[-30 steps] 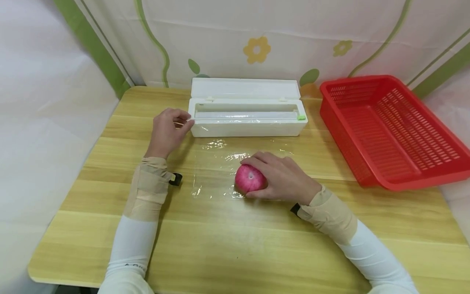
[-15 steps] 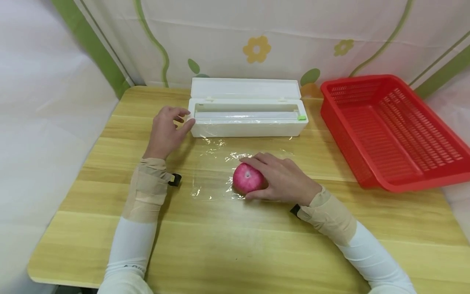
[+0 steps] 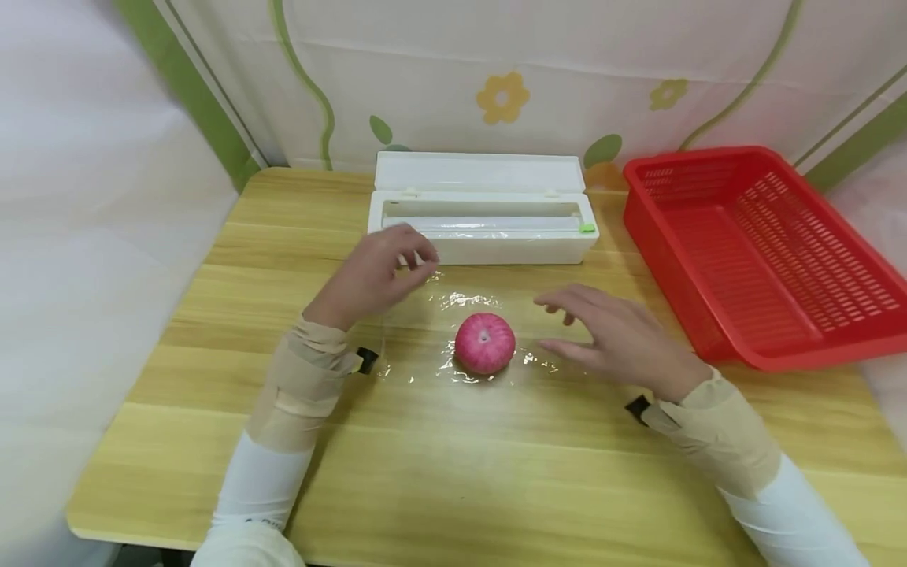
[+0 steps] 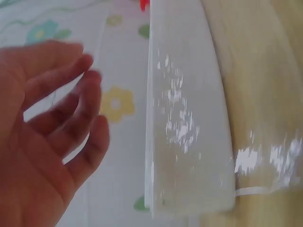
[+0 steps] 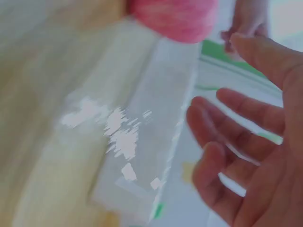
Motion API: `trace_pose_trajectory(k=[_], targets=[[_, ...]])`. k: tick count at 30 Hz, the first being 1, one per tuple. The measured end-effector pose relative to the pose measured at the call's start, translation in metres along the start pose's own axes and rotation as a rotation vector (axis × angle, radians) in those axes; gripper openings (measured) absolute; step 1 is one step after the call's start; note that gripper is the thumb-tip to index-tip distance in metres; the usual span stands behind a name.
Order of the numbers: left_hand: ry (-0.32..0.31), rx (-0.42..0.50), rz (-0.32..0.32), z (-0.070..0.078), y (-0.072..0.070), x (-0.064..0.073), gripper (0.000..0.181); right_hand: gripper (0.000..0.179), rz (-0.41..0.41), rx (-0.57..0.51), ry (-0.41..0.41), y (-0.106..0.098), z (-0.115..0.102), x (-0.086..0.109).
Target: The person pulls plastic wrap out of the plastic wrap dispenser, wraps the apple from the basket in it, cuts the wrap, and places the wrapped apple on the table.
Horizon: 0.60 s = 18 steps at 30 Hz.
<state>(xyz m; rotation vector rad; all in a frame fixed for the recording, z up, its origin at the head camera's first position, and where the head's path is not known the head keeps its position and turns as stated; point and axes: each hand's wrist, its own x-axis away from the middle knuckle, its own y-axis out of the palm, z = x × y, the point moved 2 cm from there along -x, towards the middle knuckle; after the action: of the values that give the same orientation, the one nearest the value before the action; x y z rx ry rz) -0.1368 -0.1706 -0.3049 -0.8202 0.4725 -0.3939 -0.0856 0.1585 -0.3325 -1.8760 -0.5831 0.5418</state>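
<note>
A pink-red apple [image 3: 485, 343] sits on a sheet of clear cling film [image 3: 464, 300] laid over the table. The film runs from a white cling film dispenser box [image 3: 489, 251], whose lid [image 3: 478, 172] is raised, with a roll [image 3: 482, 224] inside. My left hand [image 3: 379, 272] hovers in front of the box's left end, fingers loosely bent around nothing. To the right of the apple, apart from it, my right hand [image 3: 616, 339] has relaxed, spread fingers and holds nothing. The right wrist view shows the apple [image 5: 177, 19] beyond that hand, blurred.
A red plastic basket [image 3: 680, 260] stands at the right of the wooden table [image 3: 177, 409]. A small green slider [image 3: 587, 228] sits at the box's right end. Behind hangs a white curtain [image 3: 425, 71] with printed flowers.
My right hand has let go of the apple and moved right. My left hand has left the box's left corner, moving right and toward me. The apple stays on the film.
</note>
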Motion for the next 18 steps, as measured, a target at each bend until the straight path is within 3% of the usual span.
trace_pose_trajectory(k=[4, 8, 13, 18], targets=[[0.100, 0.052, -0.174, 0.011, 0.022, -0.003, 0.010, 0.035, 0.010, 0.068, -0.047, 0.005, 0.018, 0.022], [0.129, 0.112, -0.282, 0.016, 0.038, -0.005, 0.019, 0.028, -0.042, 0.078, -0.059, 0.011, 0.032, 0.044], [0.136, 0.130, -0.360, 0.019, 0.046, -0.003, 0.024, 0.032, -0.083, 0.035, -0.101, 0.020, 0.045, 0.061], [0.134, 0.100, -0.380, 0.020, 0.052, -0.002, 0.026, 0.030, -0.101, 0.006, -0.164, 0.026, 0.050, 0.066]])
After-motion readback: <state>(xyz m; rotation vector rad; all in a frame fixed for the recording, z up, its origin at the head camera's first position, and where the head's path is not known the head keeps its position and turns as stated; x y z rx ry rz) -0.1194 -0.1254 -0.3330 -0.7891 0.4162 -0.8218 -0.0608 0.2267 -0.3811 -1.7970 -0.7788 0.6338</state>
